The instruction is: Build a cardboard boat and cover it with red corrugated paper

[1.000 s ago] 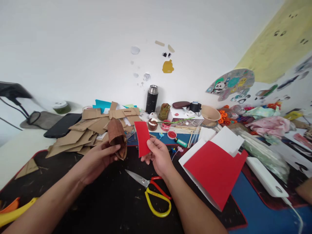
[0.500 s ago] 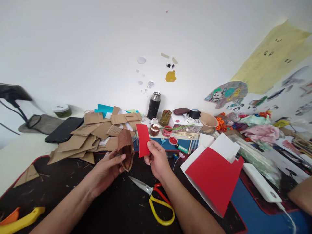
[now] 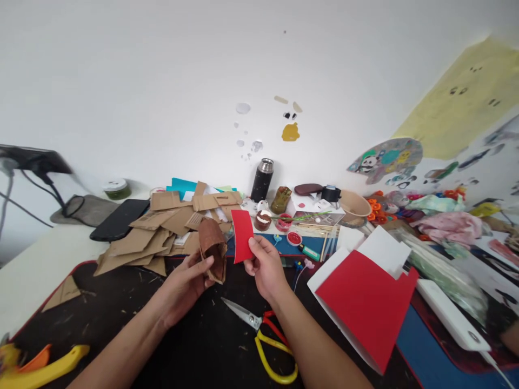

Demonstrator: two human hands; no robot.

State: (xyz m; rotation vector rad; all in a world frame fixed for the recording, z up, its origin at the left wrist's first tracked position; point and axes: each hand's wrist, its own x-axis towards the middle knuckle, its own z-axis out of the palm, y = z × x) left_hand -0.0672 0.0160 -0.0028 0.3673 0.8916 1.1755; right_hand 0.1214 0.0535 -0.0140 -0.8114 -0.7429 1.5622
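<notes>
My left hand (image 3: 187,284) holds a brown, hollow cardboard piece (image 3: 211,241), its opening facing me and my thumb at the rim. Pinched between the thumb and fingers of my right hand (image 3: 263,262) is a small red paper strip (image 3: 242,236), upright just right of the brown piece and apart from it. Scissors (image 3: 259,330) with red and yellow handles lie on the black mat (image 3: 219,359) below, partly under my right forearm. A large red sheet (image 3: 367,302) rests on white paper to the right.
Cardboard scraps (image 3: 138,237) are heaped at the back left beside a black phone (image 3: 118,219). A black flask (image 3: 262,181), jars and a green glue tube (image 3: 309,252) stand or lie along the back. A white power bank (image 3: 452,314) is at the right, a yellow tool (image 3: 57,367) at front left.
The whole view has shifted, so things appear slightly further right and lower. Both hands keep their holds on the brown piece and the red strip. At the right edge, another person's arm shows less.
</notes>
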